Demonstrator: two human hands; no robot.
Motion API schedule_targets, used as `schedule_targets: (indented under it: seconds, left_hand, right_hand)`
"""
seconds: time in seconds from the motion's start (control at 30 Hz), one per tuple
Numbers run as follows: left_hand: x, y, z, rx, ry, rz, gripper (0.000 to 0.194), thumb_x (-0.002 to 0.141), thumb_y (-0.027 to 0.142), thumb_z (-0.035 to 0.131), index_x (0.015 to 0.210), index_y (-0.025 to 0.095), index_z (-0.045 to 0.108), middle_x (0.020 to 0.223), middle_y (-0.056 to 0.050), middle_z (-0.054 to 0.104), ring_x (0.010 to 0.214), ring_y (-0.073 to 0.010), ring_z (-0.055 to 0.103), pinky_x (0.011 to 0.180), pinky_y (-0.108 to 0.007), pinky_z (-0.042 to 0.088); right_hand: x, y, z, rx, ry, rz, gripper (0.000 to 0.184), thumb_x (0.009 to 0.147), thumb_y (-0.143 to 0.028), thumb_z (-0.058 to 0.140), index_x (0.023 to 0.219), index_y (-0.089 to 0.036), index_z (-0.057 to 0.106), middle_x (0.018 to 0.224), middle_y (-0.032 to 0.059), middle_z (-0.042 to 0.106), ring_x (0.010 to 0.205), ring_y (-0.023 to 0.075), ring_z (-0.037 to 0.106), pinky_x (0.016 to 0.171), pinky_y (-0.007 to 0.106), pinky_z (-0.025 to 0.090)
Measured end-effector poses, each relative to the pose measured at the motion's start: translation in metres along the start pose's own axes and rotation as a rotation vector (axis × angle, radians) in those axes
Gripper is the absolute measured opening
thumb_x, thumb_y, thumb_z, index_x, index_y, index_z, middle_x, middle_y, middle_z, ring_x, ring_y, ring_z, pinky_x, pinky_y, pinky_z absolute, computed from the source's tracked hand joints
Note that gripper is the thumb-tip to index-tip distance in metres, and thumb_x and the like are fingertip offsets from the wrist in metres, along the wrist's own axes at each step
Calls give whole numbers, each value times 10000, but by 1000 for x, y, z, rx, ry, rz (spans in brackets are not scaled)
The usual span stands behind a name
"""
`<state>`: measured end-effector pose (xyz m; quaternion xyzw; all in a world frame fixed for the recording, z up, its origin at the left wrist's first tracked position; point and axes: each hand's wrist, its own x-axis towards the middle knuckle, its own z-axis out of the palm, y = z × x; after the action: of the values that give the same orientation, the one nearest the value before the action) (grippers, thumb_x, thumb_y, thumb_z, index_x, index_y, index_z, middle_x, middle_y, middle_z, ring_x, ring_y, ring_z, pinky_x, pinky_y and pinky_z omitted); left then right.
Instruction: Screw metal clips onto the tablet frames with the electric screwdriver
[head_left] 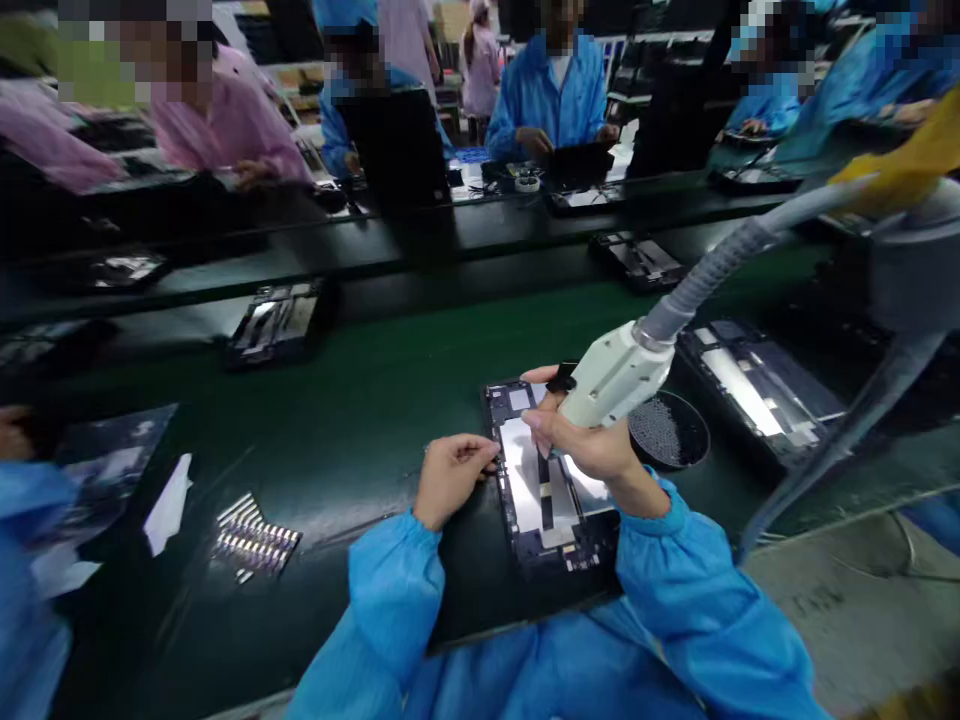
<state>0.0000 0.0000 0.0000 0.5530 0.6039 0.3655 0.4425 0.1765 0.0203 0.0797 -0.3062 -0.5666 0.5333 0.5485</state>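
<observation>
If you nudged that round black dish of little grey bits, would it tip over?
Probably not: the round black dish looks wide and low, so it would more likely slide on the smooth dark green bench. The small grey pieces look loose and heaped to one side, so they might shift or spill if it were tilted.

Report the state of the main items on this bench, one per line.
Device under the hands: open, insides exposed
Pale tool: held in right hand, hose attached
Round dish: uncovered, holding small beads
Small metallic parts: mostly grouped in rows
White sheet: lying loose
Device at right: open
</observation>
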Motion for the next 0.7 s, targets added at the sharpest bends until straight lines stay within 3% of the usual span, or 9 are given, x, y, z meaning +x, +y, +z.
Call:
schedule_targets:
  seconds: [0.23, 0.5, 0.7]
  left_hand:
    - [18, 5, 7, -15, 122, 30, 76, 670, 219, 670, 618, 164, 675, 667, -20, 652, 631, -121, 558, 615, -237, 444]
    - [33, 5, -1, -145, -106, -222, 123, 617, 171, 695, 691, 134, 604, 519, 15, 598, 448, -122, 572, 375, -198, 445]
    - [37, 8, -4, -176, -134, -291, 90, 650, 90, 652, 677, 136, 579, 535, 8, 623, 463, -119, 608, 364, -168, 449]
  right_hand:
    - [13, 14, 20, -46, 24, 5, 295, 711, -208, 710, 980, -183, 592, 501, -77, 541, 440, 116, 534, 475, 284, 462]
    - [29, 46, 38, -106, -22, 62, 256, 718, -220, 684, 960, -171, 619, 482, -73, 554, 440, 118, 539, 574, 309, 507]
    - [29, 60, 37, -117, -39, 69, 262, 717, -216, 685, 969, -182, 618, 504, -80, 542, 444, 111, 530, 540, 285, 491]
